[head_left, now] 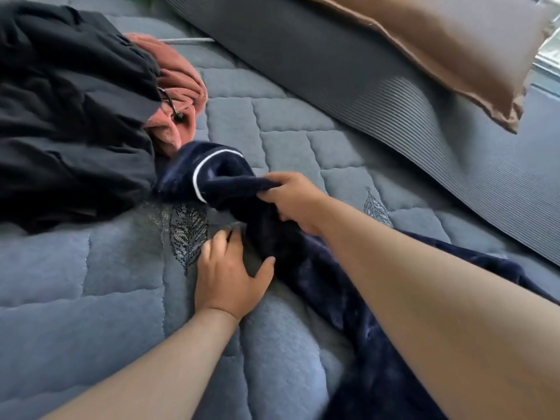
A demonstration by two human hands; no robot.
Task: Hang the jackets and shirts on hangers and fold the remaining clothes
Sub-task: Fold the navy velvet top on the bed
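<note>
A navy fleece garment (303, 268) with white piping lies stretched across the grey quilted bed cover (91, 283). The right hand (292, 201) grips a bunch of it near the cuff. The left hand (230, 274) rests flat beside it, fingers spread. A black jacket (69, 116) and pink cloth (178, 86) lie nearby.

Quilted grey-blue bed cover (100, 298), brown pillow (439, 43)

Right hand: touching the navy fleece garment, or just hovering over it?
Touching. The head view shows the right hand with its fingers curled round a bunched fold of the navy fleece garment. No gap shows between them.
</note>
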